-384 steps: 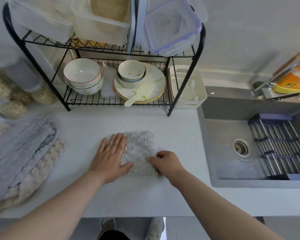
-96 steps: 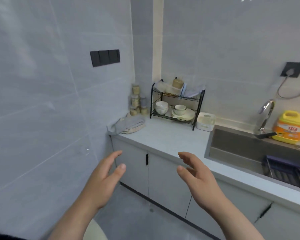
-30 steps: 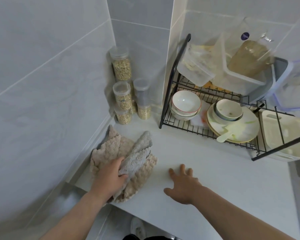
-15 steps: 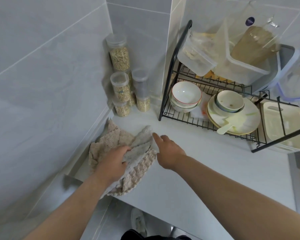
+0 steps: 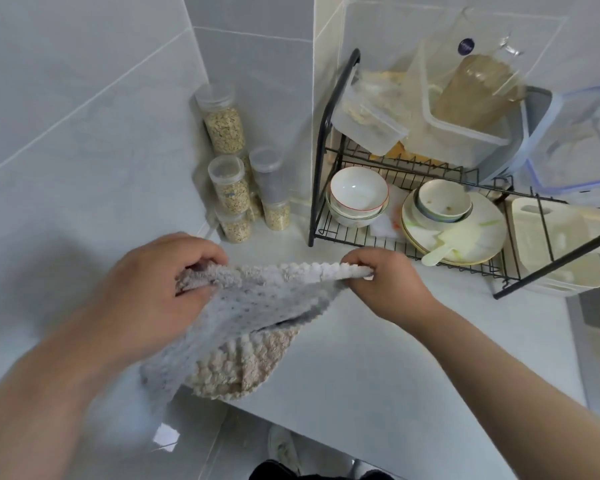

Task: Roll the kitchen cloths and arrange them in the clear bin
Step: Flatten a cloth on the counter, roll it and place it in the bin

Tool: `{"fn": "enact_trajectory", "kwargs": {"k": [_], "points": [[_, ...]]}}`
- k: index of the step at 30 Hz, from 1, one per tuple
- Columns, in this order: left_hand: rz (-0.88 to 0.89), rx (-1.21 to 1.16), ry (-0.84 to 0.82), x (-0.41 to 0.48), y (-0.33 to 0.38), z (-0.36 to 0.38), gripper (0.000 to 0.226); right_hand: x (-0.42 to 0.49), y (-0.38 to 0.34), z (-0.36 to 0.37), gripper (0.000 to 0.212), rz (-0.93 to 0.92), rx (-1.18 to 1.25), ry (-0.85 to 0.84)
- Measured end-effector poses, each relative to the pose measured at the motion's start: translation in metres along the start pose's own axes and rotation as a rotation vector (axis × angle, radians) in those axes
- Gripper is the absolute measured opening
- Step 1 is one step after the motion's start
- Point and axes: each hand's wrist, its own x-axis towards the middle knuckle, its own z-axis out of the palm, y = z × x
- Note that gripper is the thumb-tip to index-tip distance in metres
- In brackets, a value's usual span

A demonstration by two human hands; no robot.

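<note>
Pinching the grey cloth point(image 5: 253, 306) by its top edge in left grip point(image 5: 153, 289) and right grip point(image 5: 388, 285), stretched above the beige cloth point(image 5: 250, 370) at the near-left bench point(image 5: 378, 362) corner, probably to spread before rolling.

Single head-worn wide-angle view, aimed forward and down at desk point(image 5: 378, 368) corner; left hand point(image 5: 153, 292), right hand point(image 5: 388, 285) framed close, mid-frame; dish rack point(image 5: 361, 233) caught behind, upper right.

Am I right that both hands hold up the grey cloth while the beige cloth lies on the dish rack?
Not quite: the head view shows the beige cloth on the counter, beneath the grey cloth that the left hand and right hand hold up.
</note>
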Motion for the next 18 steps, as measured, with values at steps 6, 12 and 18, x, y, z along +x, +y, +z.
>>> {"fn": "enact_trajectory", "kwargs": {"k": [6,12,18], "points": [[0.151,0.160,-0.014,0.059,0.060,0.034,0.036,-0.044,0.028,-0.111,0.013,0.148,-0.041,0.231],[0.380,0.182,-0.057,0.079,0.113,0.095,0.030,-0.109,0.075,-0.173,0.035,0.198,-0.135,0.326],[0.325,0.327,-0.514,0.031,0.077,0.208,0.025,-0.189,0.149,-0.132,0.024,0.234,-0.283,-0.006]]}}
